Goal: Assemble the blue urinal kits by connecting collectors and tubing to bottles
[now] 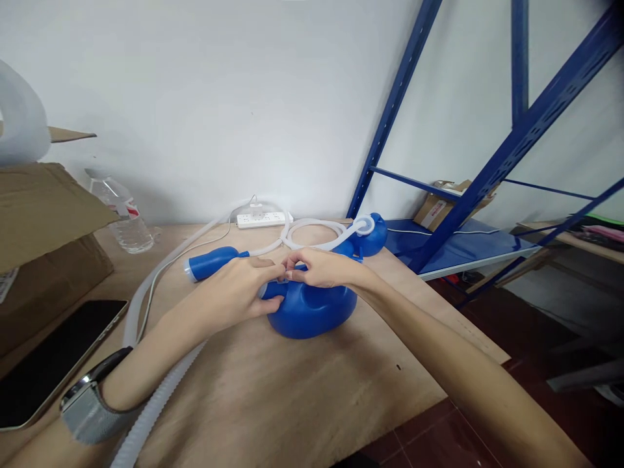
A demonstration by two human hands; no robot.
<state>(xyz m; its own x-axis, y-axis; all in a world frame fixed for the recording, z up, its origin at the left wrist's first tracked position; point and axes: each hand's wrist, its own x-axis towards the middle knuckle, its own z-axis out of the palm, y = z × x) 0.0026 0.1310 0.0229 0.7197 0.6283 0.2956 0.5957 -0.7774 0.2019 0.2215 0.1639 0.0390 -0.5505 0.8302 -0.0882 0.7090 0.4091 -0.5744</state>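
Note:
A blue plastic bottle [314, 315] with a rounded body lies on its side on the wooden table, its neck pointing left. My left hand [238, 289] is closed around the neck, thumb below and fingers above. From the other side, my right hand [314, 266] reaches over the bottle and pinches at the neck, close to my left fingertips. A small clear bit shows between the fingers, but I cannot make out what it is. Behind the hands lies a blue funnel-like piece [212, 261] joined to a white hose [266, 249].
Against the wall, another blue bottle [374, 235] carries a white cap and coiled hose. A power strip [263, 220] is nearby. Leftward are a water bottle [127, 221], a cardboard box [49, 279], a phone [58, 357] and a ribbed hose [156, 403]. Blue shelving [397, 84] stands right.

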